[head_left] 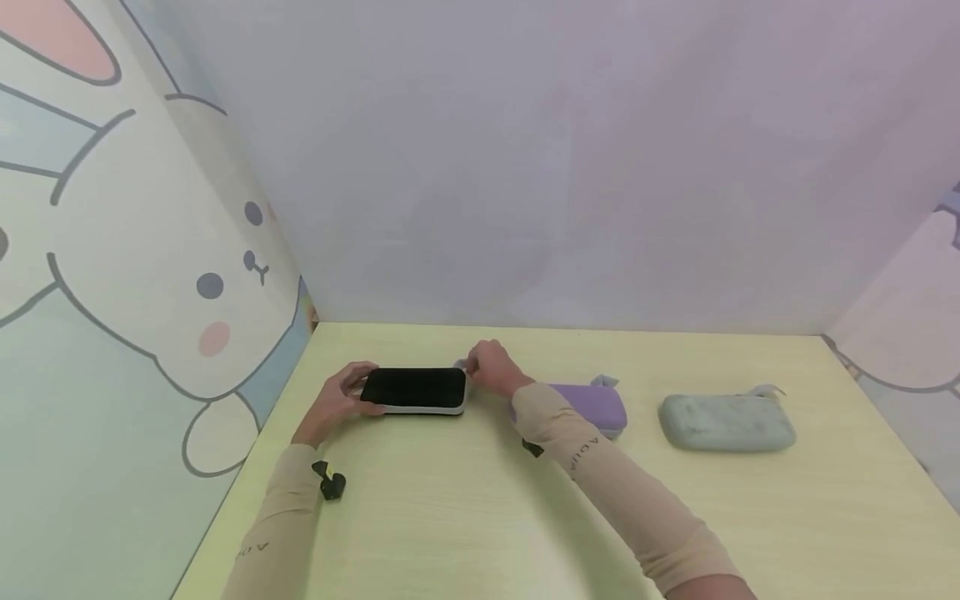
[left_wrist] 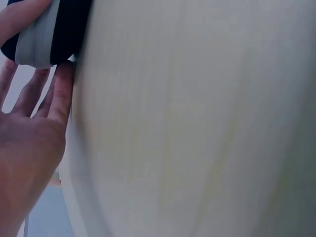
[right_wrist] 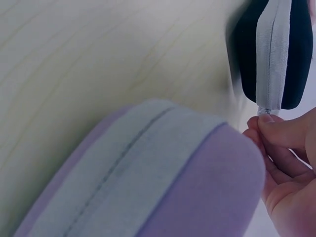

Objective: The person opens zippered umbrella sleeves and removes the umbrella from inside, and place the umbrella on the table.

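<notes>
A black pencil case (head_left: 414, 387) with a pale grey zipper band (right_wrist: 271, 59) lies near the back left of the table. Its left end is held by my left hand (head_left: 337, 400), thumb along the front side and fingers round the far side. In the left wrist view the thumb crosses the band of the case (left_wrist: 37, 44). At the right end, my right hand (head_left: 495, 368) pinches the zipper end between thumb and fingertip. The right wrist view shows the zipper closed along the band, with the right hand (right_wrist: 291, 148) at its tip.
A purple pencil case (head_left: 588, 406) with a pale band lies under and beside my right forearm. Farther right is a grey pencil case (head_left: 723, 423) with a strap at its back. The pale wooden table (head_left: 450, 517) meets a wall behind and a rabbit-patterned wall (head_left: 150, 250) at left.
</notes>
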A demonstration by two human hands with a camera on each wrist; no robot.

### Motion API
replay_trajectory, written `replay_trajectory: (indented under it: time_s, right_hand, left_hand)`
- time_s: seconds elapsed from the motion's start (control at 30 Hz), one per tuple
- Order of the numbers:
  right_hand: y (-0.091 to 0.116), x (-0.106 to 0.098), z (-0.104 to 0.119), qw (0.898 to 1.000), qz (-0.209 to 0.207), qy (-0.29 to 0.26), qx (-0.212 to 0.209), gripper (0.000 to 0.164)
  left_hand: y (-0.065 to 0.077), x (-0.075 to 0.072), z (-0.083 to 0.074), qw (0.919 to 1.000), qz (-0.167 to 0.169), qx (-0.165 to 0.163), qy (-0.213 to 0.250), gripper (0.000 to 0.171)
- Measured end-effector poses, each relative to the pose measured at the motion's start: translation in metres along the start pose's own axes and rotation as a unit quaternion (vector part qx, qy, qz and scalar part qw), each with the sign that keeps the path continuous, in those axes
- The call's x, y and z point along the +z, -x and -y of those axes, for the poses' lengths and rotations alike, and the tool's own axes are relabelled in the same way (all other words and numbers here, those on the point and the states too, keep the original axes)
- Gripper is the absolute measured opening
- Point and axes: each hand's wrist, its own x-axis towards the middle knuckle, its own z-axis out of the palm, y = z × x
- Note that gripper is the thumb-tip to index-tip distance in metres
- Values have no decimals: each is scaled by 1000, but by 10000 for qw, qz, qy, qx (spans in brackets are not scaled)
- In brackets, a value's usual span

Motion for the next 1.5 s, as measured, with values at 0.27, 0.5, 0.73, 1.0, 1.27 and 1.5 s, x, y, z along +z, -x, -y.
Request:
replay_trajectory:
  time_s: [0.27, 0.5, 0.73, 1.0, 1.27, 1.5]
  right_hand:
    - [1, -2, 5, 9976, 273, -387, 497, 14]
    - [2, -1, 1, 9965, 369, -530, 538, 10]
    - [1, -2, -2, 9965, 482, -479, 479, 11]
    - [2, -2, -4, 9973, 600, -362, 198, 6]
    - [6, -6, -5, 9968, 687, -412, 48, 13]
    - [9, -9, -3, 9958, 801, -428, 68, 15]
  left_hand:
    - [4, 1, -9, 9999, 27, -110, 66, 73]
    - [3, 1, -9, 9998, 56, -156, 134, 74]
    - [1, 2, -8, 9999, 34, -120, 72, 75]
    - [-7, 0, 11, 9999, -86, -27, 119, 78]
    - [-11, -1, 20, 9997, -225, 67, -19, 78]
    - [-10, -1, 20, 9997, -234, 75, -40, 78]
